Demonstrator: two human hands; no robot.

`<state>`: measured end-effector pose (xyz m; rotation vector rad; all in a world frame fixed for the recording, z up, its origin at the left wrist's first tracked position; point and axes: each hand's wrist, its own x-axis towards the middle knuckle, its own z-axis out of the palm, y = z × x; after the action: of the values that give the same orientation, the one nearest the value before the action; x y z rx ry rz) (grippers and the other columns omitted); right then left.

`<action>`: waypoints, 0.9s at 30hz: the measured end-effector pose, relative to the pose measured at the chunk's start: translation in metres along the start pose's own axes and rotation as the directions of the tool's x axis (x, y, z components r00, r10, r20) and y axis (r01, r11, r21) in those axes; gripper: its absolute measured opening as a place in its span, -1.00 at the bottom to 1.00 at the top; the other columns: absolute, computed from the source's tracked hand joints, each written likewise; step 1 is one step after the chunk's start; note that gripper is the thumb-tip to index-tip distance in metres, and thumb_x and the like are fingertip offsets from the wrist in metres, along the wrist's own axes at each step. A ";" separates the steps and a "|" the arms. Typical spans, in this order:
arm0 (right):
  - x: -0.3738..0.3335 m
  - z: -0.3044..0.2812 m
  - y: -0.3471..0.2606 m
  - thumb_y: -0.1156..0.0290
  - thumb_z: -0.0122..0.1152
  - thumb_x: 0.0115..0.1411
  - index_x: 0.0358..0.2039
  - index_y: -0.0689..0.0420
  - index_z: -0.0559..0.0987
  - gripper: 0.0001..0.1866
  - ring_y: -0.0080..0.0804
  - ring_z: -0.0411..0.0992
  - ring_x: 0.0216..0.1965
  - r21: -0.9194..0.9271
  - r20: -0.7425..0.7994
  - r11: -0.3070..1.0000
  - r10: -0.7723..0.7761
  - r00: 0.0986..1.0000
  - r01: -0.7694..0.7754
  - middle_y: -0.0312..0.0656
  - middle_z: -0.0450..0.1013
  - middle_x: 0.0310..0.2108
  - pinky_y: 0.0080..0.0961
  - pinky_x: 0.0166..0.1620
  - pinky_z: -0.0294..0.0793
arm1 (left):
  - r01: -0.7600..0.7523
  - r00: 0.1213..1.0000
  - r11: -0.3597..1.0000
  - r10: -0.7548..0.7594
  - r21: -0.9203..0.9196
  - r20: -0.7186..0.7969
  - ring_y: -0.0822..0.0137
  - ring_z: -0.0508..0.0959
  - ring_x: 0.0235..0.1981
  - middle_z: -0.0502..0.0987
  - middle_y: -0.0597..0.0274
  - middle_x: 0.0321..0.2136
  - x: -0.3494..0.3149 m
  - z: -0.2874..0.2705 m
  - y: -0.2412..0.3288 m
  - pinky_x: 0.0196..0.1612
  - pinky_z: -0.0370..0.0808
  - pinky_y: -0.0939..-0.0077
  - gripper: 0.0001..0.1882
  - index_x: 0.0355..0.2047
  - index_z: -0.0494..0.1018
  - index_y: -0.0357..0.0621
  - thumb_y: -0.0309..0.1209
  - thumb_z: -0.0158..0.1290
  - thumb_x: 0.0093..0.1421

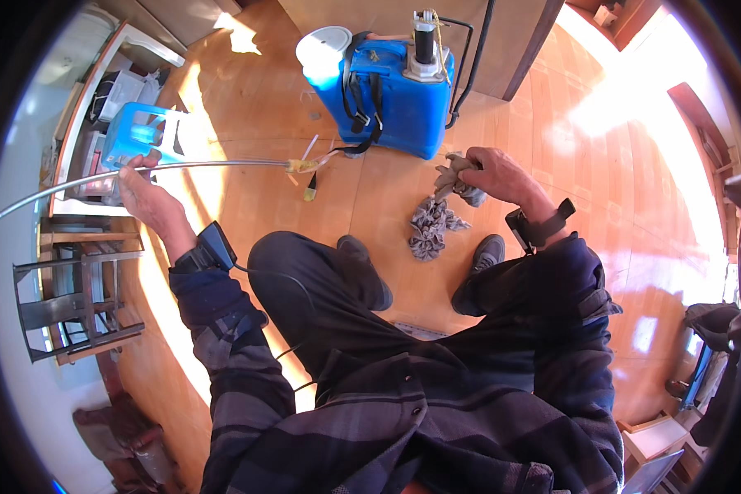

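Sitting over sunlit wooden floor (552, 123); left hand (144, 193) closing around stiff, light metal spray wand (214, 165) mid-length, right hand (490, 174) clutching soft grey rag (436, 216).

A sprayer tank (387, 86) is stood on the floor (601, 181) ahead of the feet. A metal wand (140, 170) is held in the left hand (144, 193), stretched out to the left of the tank. A cloth (432, 218) is gripped in the right hand (490, 174), just before the tank. A shelf unit (99, 107) is placed at far left.
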<state>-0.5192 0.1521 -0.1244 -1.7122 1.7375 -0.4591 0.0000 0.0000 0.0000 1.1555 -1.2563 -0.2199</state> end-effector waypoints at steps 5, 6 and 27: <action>-0.008 -0.032 -0.007 0.16 0.17 0.38 -0.13 0.30 0.62 -0.61 -0.43 0.47 -0.23 0.397 -0.286 0.917 0.085 0.954 0.037 -0.25 0.54 -0.29 -0.43 -0.09 0.47 | -0.064 0.998 0.993 0.066 0.098 -0.019 0.24 0.52 -0.17 0.57 0.20 -0.33 -0.037 0.018 0.037 0.04 0.39 0.24 -0.43 -0.24 0.52 -0.23 0.00 -0.26 0.60; -0.011 -0.036 -0.008 0.14 0.18 0.39 -0.17 0.32 0.61 -0.59 -0.55 0.41 -0.22 0.482 -0.387 0.865 0.070 0.919 0.137 -0.29 0.49 -0.32 -0.48 -0.11 0.43 | -0.106 0.994 0.984 0.107 0.141 -0.005 0.23 0.52 -0.18 0.55 0.22 -0.35 -0.043 0.022 0.045 0.05 0.40 0.25 -0.42 -0.27 0.51 -0.23 0.01 -0.25 0.60; -0.051 -0.117 0.005 0.22 0.05 0.56 0.17 0.38 0.54 -0.55 -0.27 0.57 0.02 0.619 -0.786 0.380 0.295 0.544 0.688 0.00 0.58 0.04 -0.35 0.11 0.58 | 0.264 0.766 0.711 0.256 -0.652 0.590 0.45 0.51 -0.34 0.53 0.34 -0.36 -0.127 0.153 0.120 -0.27 0.47 0.52 -0.84 -0.18 0.57 -0.21 -0.46 0.01 0.50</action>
<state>-0.6031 0.1803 -0.0326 -0.7966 1.1459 -2.2379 -0.2252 0.0578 -0.0071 0.3711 -1.5544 -1.1044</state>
